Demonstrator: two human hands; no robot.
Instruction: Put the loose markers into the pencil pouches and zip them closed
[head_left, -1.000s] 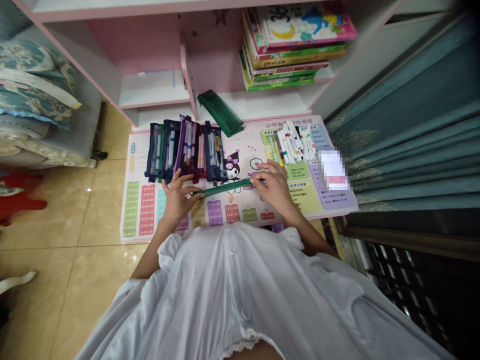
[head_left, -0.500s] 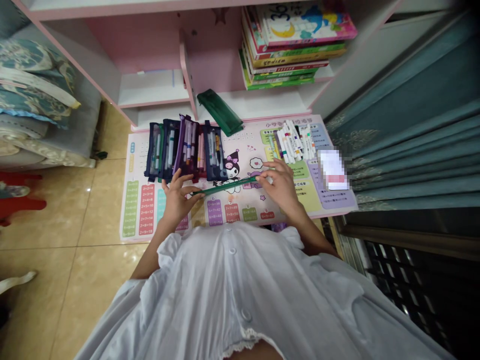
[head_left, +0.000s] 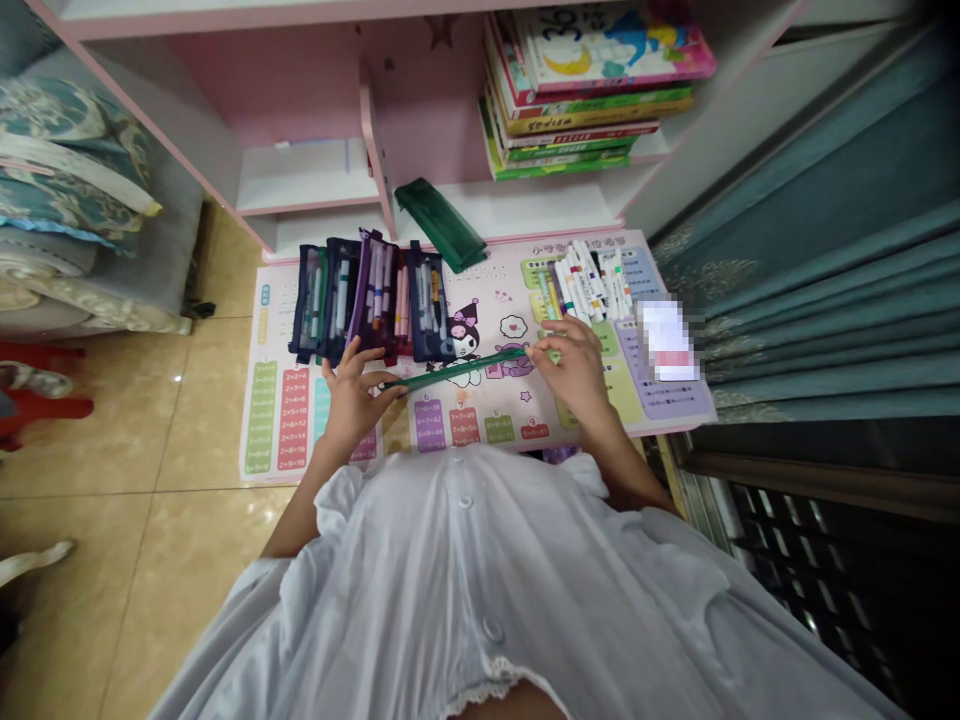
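Stretched between my hands, edge-on above the desk mat, is a green mesh pencil pouch (head_left: pixel 465 371). My left hand (head_left: pixel 358 393) pinches its left end between thumb and finger, other fingers spread. At the right end, my right hand (head_left: pixel 571 365) is closed on the pouch's tip. Just beyond my left hand lies a row of filled pouches: navy pouches (head_left: pixel 341 300), a purple pouch (head_left: pixel 373 290) and a dark red one (head_left: pixel 403 300), with pens showing through the mesh. A second green pouch (head_left: pixel 442 225) rests at the back, flat-looking. Loose white markers (head_left: pixel 589 285) are piled beyond my right hand.
The printed desk mat (head_left: pixel 525 400) covers the desk. A phone-like blurred object (head_left: pixel 666 340) lies at its right. Stacked books (head_left: pixel 577 110) stand on the pink shelf (head_left: pixel 300 180) behind. A curtain (head_left: pixel 825 240) hangs at right; a red stool (head_left: pixel 45 395) is on the left.
My right hand has shifted slightly right and up along with its end of the green pouch, which looks pulled straighter. My left hand stays nearly still.
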